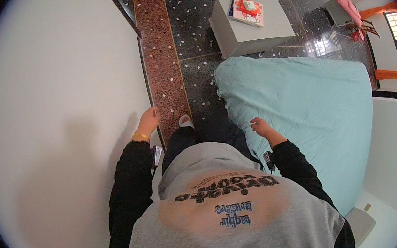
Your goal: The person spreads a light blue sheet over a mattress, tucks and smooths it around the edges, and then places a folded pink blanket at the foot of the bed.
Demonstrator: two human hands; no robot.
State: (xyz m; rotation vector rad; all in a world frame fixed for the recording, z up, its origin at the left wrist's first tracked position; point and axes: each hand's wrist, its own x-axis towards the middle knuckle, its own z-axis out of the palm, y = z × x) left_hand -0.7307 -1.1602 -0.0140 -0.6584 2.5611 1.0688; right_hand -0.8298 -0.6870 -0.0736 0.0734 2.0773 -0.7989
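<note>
Left hand [147, 122] at nine o'clock, beside the white wall [49, 117], and right hand [261, 127], near the blue-covered bed [305, 106] at three o'clock, were well apart; whether either was closed I could not tell. At one o'clock, a pale cabinet [275, 23] bore a book [255, 21].

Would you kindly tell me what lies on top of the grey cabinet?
A pink flat item, partly covered by a small red-and-white thing; beneath, a dark blue item, mostly hidden.
</note>
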